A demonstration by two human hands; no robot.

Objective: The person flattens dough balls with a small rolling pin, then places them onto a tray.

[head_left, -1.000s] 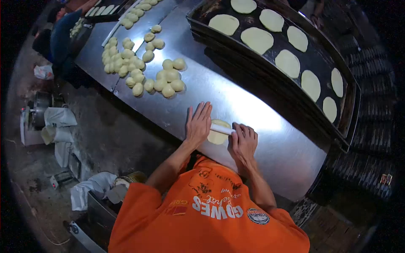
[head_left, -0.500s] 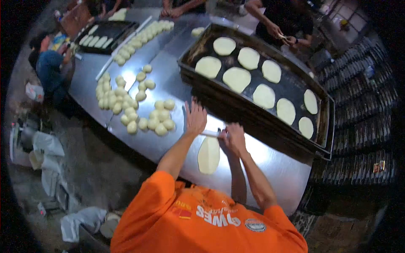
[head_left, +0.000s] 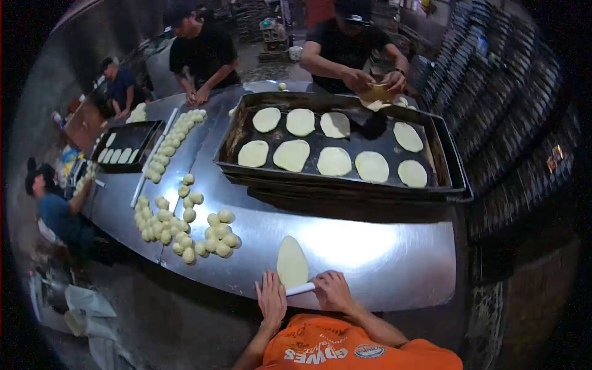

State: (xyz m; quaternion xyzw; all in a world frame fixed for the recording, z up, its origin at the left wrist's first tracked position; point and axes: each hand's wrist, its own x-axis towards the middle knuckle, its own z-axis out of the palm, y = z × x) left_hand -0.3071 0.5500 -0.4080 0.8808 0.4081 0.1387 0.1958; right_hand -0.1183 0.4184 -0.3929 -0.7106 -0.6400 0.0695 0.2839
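Observation:
A flattened oval of pale dough lies on the metal table near its front edge. Across its lower end rests a white rolling pin. My left hand lies at the pin's left end with its fingers stretched out. At the right end, my right hand has its fingers bent around the pin's tip. Round dough balls sit in a loose group to the left of the oval.
Beyond the oval stands a large black tray with several flat dough rounds. A smaller tray and a long white bar lie at the left. Several people stand around the table's far side.
The view has tilted up and shifted. Both my hands and the rolling pin have moved from the far end of the oval dough to its near end, closer to my body.

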